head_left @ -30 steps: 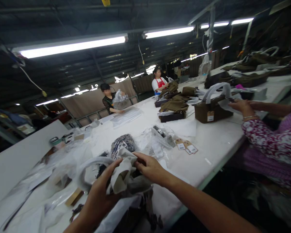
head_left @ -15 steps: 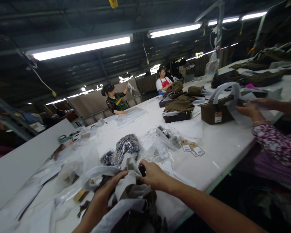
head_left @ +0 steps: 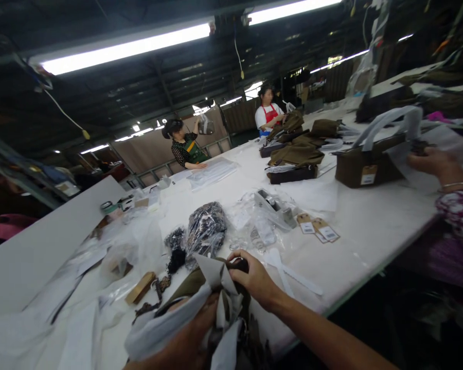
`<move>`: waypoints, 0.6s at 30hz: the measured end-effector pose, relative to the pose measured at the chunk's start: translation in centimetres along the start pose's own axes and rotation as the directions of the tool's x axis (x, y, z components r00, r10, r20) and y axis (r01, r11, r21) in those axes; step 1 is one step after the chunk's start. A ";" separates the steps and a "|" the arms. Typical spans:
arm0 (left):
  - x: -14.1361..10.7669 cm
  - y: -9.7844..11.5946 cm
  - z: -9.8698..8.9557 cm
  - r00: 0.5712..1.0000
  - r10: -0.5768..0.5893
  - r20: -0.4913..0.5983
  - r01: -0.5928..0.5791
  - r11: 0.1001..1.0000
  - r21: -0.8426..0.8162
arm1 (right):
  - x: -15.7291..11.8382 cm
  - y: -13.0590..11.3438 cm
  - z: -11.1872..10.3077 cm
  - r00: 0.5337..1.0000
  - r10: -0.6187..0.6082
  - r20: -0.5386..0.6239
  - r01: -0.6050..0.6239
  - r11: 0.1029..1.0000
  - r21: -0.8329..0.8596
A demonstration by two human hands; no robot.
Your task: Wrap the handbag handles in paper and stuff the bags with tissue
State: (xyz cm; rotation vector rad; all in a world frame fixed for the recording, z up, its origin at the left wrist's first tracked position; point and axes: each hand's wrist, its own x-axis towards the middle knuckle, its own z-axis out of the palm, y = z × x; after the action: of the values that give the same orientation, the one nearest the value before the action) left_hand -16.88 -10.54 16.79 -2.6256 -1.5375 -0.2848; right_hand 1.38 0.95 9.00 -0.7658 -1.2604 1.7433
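Note:
In front of me is an olive handbag (head_left: 193, 285) with its handles wrapped in white paper (head_left: 165, 324). My right hand (head_left: 250, 277) pinches a dark piece at the bag's far right edge, thumb and fingers closed on it. My left hand (head_left: 189, 334) reaches beneath a wrapped handle into the bag's opening. Paper and handle hide its fingertips. Loose white sheets stick up between the two hands. Just beyond the bag lie a clear plastic bag of dark pieces (head_left: 207, 226) and a small heap of black bits (head_left: 176, 259).
Paper tags (head_left: 318, 227) and a plastic-wrapped grey box (head_left: 273, 205) lie on the white table (head_left: 355, 267). A wooden block (head_left: 141, 288) is left of my bag. At right a co-worker's hand (head_left: 434, 162) works at another handbag (head_left: 370, 164). Two more people stand across the table.
My left hand has moved from along the bag's side into its opening under the wrapped handle. My right hand keeps its pinch. The view has shifted, showing more of the bag's olive fabric.

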 end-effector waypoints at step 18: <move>-1.4 0.3 -0.7 0.989 0.138 -0.052 -0.116 0.946 0.303 | 1.6 -4.7 1.2 0.762 -0.143 0.632 0.647 0.100 -0.756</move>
State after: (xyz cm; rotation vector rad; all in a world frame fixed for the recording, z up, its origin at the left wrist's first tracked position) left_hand -17.36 -11.95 17.19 -2.4330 -1.2679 -0.1229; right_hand 0.92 2.53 13.79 -0.5296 -2.6620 0.3785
